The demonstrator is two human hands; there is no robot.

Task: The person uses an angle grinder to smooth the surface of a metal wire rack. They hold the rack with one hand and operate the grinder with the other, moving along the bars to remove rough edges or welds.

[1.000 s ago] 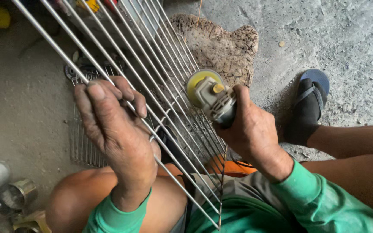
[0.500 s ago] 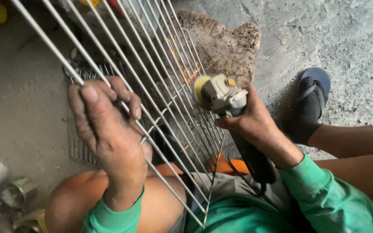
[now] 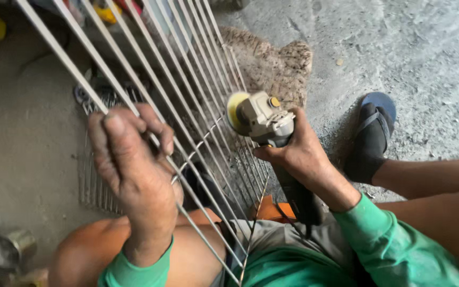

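Underfoot, dusty grey concrete floor (image 3: 426, 48).

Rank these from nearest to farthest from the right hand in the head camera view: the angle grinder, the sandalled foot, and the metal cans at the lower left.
From the right hand:
1. Angle grinder: gripped in that hand, its disc against the wire rack.
2. Sandalled foot: just to the hand's right, on the concrete floor.
3. Metal cans: far lower left, beyond the left hand.

We log: blue sandal (image 3: 375, 135) on concrete floor (image 3: 415, 58); metal cans (image 3: 1, 247) lower left; brown rag (image 3: 272, 66) beyond.
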